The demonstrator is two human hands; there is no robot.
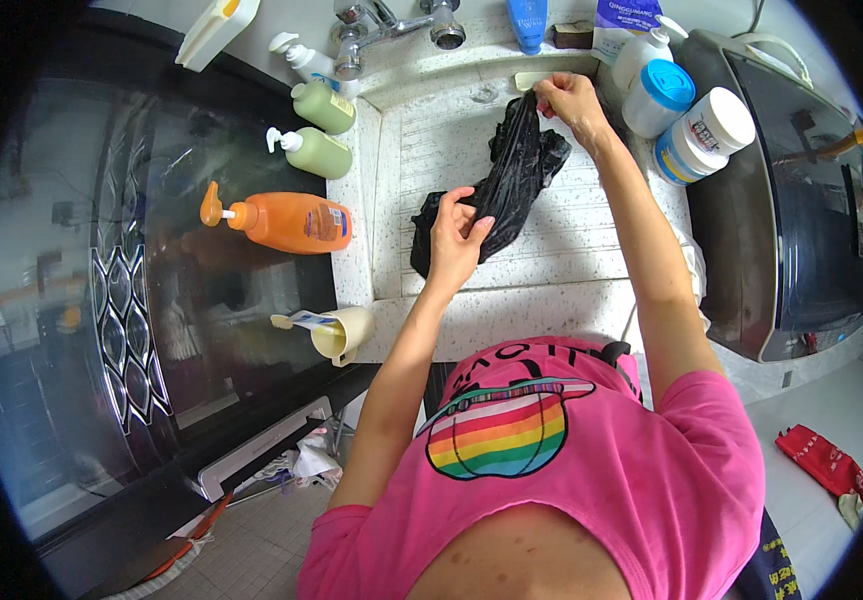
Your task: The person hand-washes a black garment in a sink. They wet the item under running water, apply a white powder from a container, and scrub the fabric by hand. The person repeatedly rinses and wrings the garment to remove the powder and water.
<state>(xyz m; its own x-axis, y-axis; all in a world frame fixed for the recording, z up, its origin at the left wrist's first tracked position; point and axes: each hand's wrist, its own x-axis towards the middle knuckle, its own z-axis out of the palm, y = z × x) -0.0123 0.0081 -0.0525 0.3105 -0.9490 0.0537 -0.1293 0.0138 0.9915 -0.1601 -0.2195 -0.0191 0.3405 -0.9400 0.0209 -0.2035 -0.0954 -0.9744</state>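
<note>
A crumpled black plastic bag (510, 176) is stretched over the ridged floor of a speckled stone sink (574, 247). My right hand (570, 105) pinches its upper end between thumb and fingers, near the back of the sink. At the bag's lower left part is my left hand (460, 236), fingers curved and thumb apart, touching or just over the plastic; whether it grips any of it cannot be told. A pale bar, perhaps soap (530, 81), lies at the back edge beside my right hand.
Taps (394, 31) stand behind the sink. Along the left rim are green pump bottles (319, 154), an orange pump bottle (296, 223) and a cup (345, 335) with a toothbrush. On the right are white tubs (718, 124), a blue-lidded container (656, 101) and a dark-fronted appliance (799, 202).
</note>
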